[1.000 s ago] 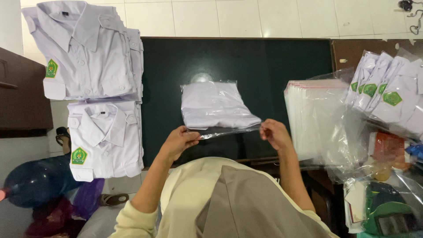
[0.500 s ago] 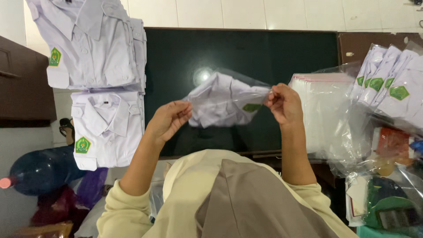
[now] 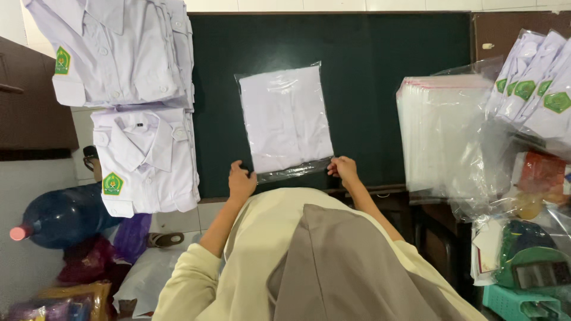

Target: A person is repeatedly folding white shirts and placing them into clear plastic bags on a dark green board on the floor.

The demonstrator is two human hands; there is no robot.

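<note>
Both hands are at the near end of a see-through plastic bag with a folded white shirt inside. The left hand pinches the bag's near left corner with its fingers closed on the plastic. The right hand pinches the near right corner the same way. The two hands are apart, one at each corner, with the open flap of the bag stretched between them.

The bag lies flat in the middle of a dark green table. The shirt fills most of the bag, and a strip of bare plastic shows at the end by the hands.

On the left side of the table sit two piles of folded white shirts. The far pile has a green badge on a sleeve. The near pile has a green badge too, and it hangs a little over the table edge. Both piles are well apart from the bag.

On the right lies a stack of empty clear bags. Past it, at the right edge, bagged shirts with green badges lean in a row.

Down on the floor at the left lies a big blue water bottle with a pink cap.
</note>
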